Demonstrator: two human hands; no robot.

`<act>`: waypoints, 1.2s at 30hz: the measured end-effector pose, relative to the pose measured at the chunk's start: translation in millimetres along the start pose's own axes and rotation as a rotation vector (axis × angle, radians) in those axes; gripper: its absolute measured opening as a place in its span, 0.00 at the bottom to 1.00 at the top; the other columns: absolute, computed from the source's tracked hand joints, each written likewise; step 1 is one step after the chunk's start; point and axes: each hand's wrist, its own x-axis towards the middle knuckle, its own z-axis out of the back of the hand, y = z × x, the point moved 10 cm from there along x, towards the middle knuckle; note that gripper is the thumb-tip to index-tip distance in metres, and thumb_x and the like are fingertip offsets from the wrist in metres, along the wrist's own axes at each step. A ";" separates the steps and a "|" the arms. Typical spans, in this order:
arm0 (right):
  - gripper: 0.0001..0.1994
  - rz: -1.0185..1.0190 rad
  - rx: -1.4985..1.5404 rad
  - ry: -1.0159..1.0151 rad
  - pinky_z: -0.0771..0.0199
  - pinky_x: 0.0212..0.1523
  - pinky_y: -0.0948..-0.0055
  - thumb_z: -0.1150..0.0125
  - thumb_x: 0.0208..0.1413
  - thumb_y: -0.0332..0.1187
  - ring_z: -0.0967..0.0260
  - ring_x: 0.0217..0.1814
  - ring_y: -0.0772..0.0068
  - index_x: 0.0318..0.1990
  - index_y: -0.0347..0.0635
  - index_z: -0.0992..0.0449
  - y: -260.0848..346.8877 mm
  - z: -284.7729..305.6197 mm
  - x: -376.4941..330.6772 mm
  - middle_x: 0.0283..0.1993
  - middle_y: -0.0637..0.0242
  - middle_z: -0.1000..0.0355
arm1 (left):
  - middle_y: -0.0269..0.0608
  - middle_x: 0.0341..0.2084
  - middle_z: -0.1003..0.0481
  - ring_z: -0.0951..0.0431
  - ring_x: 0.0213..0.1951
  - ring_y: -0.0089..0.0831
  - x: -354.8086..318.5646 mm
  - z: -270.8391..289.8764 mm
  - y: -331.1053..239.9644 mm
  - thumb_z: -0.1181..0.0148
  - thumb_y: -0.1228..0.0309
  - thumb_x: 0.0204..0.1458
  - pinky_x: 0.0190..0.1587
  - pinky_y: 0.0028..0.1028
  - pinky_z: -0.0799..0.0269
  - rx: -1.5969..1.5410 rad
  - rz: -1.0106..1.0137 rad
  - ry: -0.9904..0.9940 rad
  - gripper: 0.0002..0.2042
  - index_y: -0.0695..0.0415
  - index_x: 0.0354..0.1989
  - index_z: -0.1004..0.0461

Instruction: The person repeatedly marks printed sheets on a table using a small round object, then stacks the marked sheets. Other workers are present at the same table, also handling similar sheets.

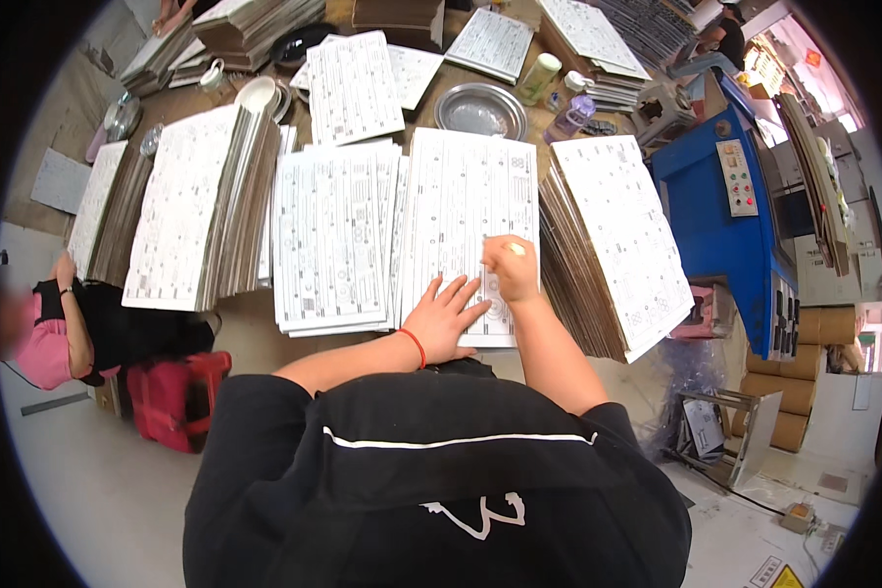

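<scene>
A white printed sheet (472, 186) lies on a stack straight in front of me. My left hand (445, 320) rests flat on its lower left part, fingers spread, with a red cord round the wrist. Over the sheet's right half my right hand (512, 269) is closed in a fist. A small pale yellow end (515, 249) shows at the top of that fist; the rest of what it grips is hidden. Just left is a pile of similar printed sheets (333, 235). On the right stands a tall, leaning stack of printed boards (622, 230).
More board stacks (188, 201) stand at the left. A metal bowl (480, 111), a green-capped bottle (539, 78) and a purple bottle (569, 118) sit beyond the sheets. A blue machine (720, 196) is at the right. A person in pink (57, 333) works at far left, beside a red stool (176, 400).
</scene>
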 end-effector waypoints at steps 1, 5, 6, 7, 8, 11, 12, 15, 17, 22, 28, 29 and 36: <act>0.07 0.189 -0.030 -0.029 0.41 0.25 0.79 0.46 0.46 0.25 0.40 0.22 0.81 0.18 0.37 0.29 24.8 18.2 -5.4 0.19 0.70 0.33 | 0.49 0.70 0.50 0.53 0.71 0.46 0.4 -4.3 0.9 0.35 0.45 0.44 0.70 0.52 0.60 -0.003 -0.009 -0.015 0.42 0.44 0.69 0.44; 0.07 0.717 -0.082 -0.235 0.41 0.30 0.76 0.54 0.42 0.17 0.42 0.25 0.73 0.18 0.39 0.33 121.6 99.6 -43.6 0.22 0.67 0.35 | 0.49 0.70 0.50 0.52 0.71 0.47 -1.8 -1.7 -0.4 0.36 0.46 0.45 0.69 0.51 0.58 -0.004 -0.027 -0.059 0.41 0.46 0.68 0.43; 0.07 0.762 -0.236 -0.317 0.42 0.30 0.77 0.53 0.43 0.18 0.42 0.25 0.75 0.18 0.38 0.33 133.7 123.1 -51.3 0.22 0.67 0.35 | 0.49 0.69 0.50 0.52 0.71 0.47 -1.1 -2.3 -2.1 0.36 0.46 0.45 0.69 0.51 0.58 0.004 -0.039 -0.059 0.41 0.46 0.68 0.43; 0.07 0.642 -0.307 -0.428 0.43 0.29 0.78 0.52 0.44 0.19 0.43 0.25 0.78 0.18 0.39 0.35 123.6 150.2 -49.2 0.22 0.67 0.35 | 0.49 0.69 0.50 0.52 0.71 0.47 -2.4 -4.2 -2.4 0.36 0.47 0.45 0.69 0.52 0.58 0.005 -0.039 -0.056 0.41 0.46 0.68 0.43; 0.08 0.450 -0.291 -0.500 0.43 0.29 0.78 0.53 0.46 0.21 0.43 0.25 0.79 0.18 0.38 0.35 100.3 178.3 -43.2 0.21 0.67 0.36 | 0.49 0.69 0.50 0.52 0.71 0.47 -2.1 -3.8 -2.1 0.35 0.47 0.45 0.69 0.52 0.58 0.009 -0.042 -0.059 0.41 0.47 0.68 0.43; 0.08 0.427 -0.329 -0.383 0.41 0.31 0.75 0.53 0.46 0.21 0.41 0.26 0.76 0.18 0.39 0.34 82.7 174.1 -35.8 0.21 0.67 0.35 | 0.50 0.69 0.50 0.52 0.71 0.47 -5.6 -8.7 -0.2 0.35 0.47 0.44 0.69 0.53 0.59 -0.005 -0.011 -0.002 0.41 0.48 0.68 0.42; 0.08 0.507 -0.248 -0.282 0.40 0.31 0.74 0.52 0.46 0.21 0.41 0.26 0.75 0.18 0.39 0.33 91.9 151.0 -34.8 0.21 0.67 0.35 | 0.50 0.69 0.50 0.52 0.71 0.47 -5.0 -10.3 0.8 0.34 0.47 0.44 0.69 0.53 0.59 0.007 -0.017 -0.018 0.42 0.48 0.67 0.42; 0.06 0.692 -0.231 0.043 0.38 0.34 0.70 0.51 0.44 0.21 0.40 0.26 0.70 0.18 0.38 0.33 121.7 40.7 -33.4 0.21 0.65 0.35 | 0.50 0.69 0.50 0.52 0.71 0.47 -10.1 -10.1 1.7 0.34 0.48 0.44 0.69 0.54 0.59 -0.033 -0.031 -0.074 0.41 0.47 0.67 0.41; 0.05 0.717 -0.298 0.233 0.37 0.35 0.69 0.50 0.44 0.22 0.40 0.26 0.66 0.19 0.36 0.33 114.3 -24.6 -34.8 0.21 0.64 0.36 | 0.50 0.69 0.50 0.52 0.71 0.48 -8.9 -6.8 1.7 0.33 0.48 0.44 0.69 0.54 0.59 -0.037 -0.040 -0.074 0.41 0.47 0.67 0.41; 0.07 -0.009 -0.282 0.261 0.40 0.25 0.76 0.49 0.47 0.25 0.37 0.25 0.76 0.19 0.35 0.31 -30.9 -46.2 -15.5 0.20 0.64 0.33 | 0.53 0.67 0.49 0.56 0.71 0.48 -7.6 -14.6 2.0 0.34 0.48 0.44 0.69 0.54 0.60 -0.032 -0.053 -0.003 0.41 0.54 0.66 0.40; 0.04 0.453 -0.074 0.777 0.39 0.40 0.66 0.50 0.35 0.25 0.40 0.26 0.67 0.14 0.39 0.36 132.3 -208.2 -20.5 0.19 0.64 0.35 | 0.52 0.68 0.48 0.54 0.71 0.45 -6.8 -23.1 3.9 0.35 0.45 0.43 0.69 0.52 0.63 -0.045 -0.071 -0.087 0.44 0.50 0.68 0.43; 0.03 0.614 -0.072 0.908 0.38 0.44 0.61 0.50 0.33 0.27 0.40 0.25 0.64 0.15 0.40 0.35 171.3 -250.4 -36.0 0.19 0.63 0.35 | 0.52 0.68 0.47 0.53 0.71 0.45 -7.0 -22.3 4.5 0.34 0.45 0.41 0.70 0.52 0.63 -0.047 -0.077 -0.114 0.45 0.50 0.68 0.43; 0.04 0.365 -0.051 1.199 0.32 0.50 0.65 0.47 0.41 0.24 0.36 0.26 0.69 0.19 0.38 0.34 162.9 -427.6 -38.5 0.21 0.64 0.34 | 0.50 0.65 0.41 0.44 0.68 0.46 -1.1 -27.1 1.0 0.46 0.58 0.49 0.66 0.57 0.53 -0.055 -0.155 -0.352 0.25 0.43 0.59 0.31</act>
